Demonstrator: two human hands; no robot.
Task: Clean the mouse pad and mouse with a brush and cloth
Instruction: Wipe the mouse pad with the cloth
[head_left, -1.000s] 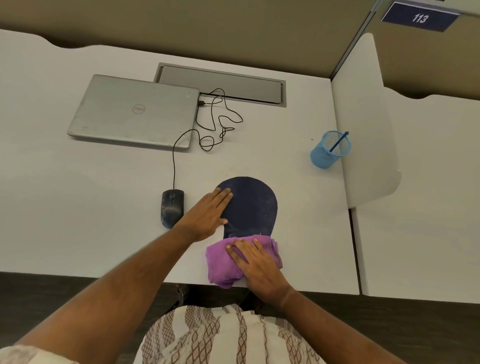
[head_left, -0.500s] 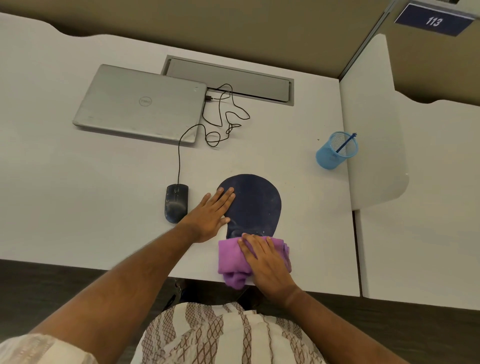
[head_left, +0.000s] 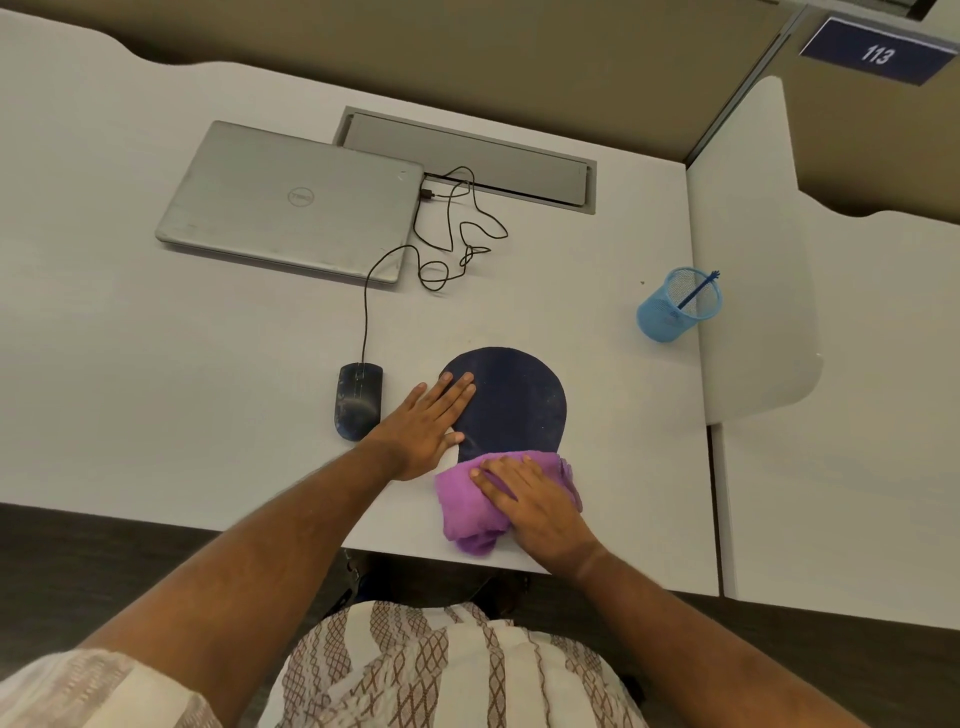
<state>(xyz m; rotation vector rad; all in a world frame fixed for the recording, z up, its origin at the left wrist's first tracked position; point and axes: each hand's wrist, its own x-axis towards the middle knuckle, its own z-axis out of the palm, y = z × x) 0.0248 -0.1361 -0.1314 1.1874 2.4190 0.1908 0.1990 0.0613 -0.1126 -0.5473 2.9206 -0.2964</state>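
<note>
Head camera, looking down at a white desk: the dark blue mouse pad lies flat near the front edge, rounded at its far end and narrowing toward the person. A bunched purple cloth covers the pad's near end and spills onto the desk toward the front edge. The right hand lies palm down on top of the cloth, fingers spread and extended toward the left, pressing it flat rather than gripping it; nothing is clenched in it. The left hand rests flat and open with its fingertips on the left part of the pad and its palm on the bare desk beside it, holding nothing. The thumb of that hand lies just next to the cloth's upper left corner. The black wired mouse sits on the desk just left of the left hand, off the pad, touched by neither hand; its cable runs away in loose loops to the side of a closed silver laptop farther back. To the right, well apart from the pad and near a white divider panel, stands a light blue mesh pen cup, tilted in this wide view, with a single thin blue stick-like item leaning inside it; whether that is the brush I cannot tell. Both forearms are bare and reach forward from the lower edge, the left crossing diagonally from the lower left, the right from the lower right, wrists low over the desk.
</note>
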